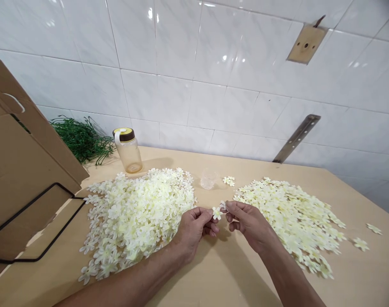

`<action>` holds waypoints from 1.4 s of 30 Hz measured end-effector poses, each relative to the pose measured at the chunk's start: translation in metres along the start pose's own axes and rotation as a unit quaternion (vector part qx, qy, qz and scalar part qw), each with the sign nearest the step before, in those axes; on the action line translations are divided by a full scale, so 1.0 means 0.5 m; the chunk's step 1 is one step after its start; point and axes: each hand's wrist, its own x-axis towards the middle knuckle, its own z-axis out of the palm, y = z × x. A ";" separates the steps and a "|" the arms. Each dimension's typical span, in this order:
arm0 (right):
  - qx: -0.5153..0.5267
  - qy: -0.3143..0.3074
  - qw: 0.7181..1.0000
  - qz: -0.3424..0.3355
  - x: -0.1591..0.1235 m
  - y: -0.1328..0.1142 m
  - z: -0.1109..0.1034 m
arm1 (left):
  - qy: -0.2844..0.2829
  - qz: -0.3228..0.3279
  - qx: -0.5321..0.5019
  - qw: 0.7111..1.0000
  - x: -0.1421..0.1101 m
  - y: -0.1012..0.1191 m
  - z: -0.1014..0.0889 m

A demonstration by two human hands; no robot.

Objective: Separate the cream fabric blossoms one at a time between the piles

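Observation:
Between thumb and forefinger, my left hand (pixel 196 228) pinches a small pale-yellow artificial flower (pixel 217 213). Close beside it, my right hand (pixel 247 219) pinches another whitish flower (pixel 223 206), partly hidden by the fingers. The two flowers are almost touching above the table. A big heap of white-yellow flowers (pixel 143 204) spreads to the left of my left hand. A flatter pile of yellower flowers (pixel 290 213) lies to the right, partly behind my right forearm. Just beyond my hands stands a small clear cup (pixel 208 179), with a few flowers (pixel 228 181) lying next to it.
A bottle with a yellow and brown lid (pixel 128 151) stands behind the left heap. Green artificial stems (pixel 81 138) lie at the back left, near a cardboard box (pixel 28 157) and a black wire frame (pixel 50 251). A metal bracket (pixel 297 138) leans against the tiled wall (pixel 175 98).

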 end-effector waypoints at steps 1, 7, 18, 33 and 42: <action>0.000 0.005 1.000 -0.005 0.003 0.002 -0.003 | 0.001 0.002 0.004 1.000 -0.001 0.001 0.001; -0.105 0.152 0.974 -0.134 0.000 0.004 0.001 | -0.002 0.005 0.050 0.999 -0.011 -0.002 0.012; -0.384 0.142 0.863 -0.297 -0.031 -0.009 0.020 | 0.011 0.010 0.056 0.998 -0.007 -0.003 0.011; -0.389 0.086 0.900 -0.176 -0.015 0.015 0.024 | -0.008 -0.001 -0.014 1.000 -0.005 0.001 0.007; -0.375 0.074 0.908 -0.172 -0.019 0.015 0.027 | -0.026 -0.006 -0.040 0.999 0.002 -0.010 -0.005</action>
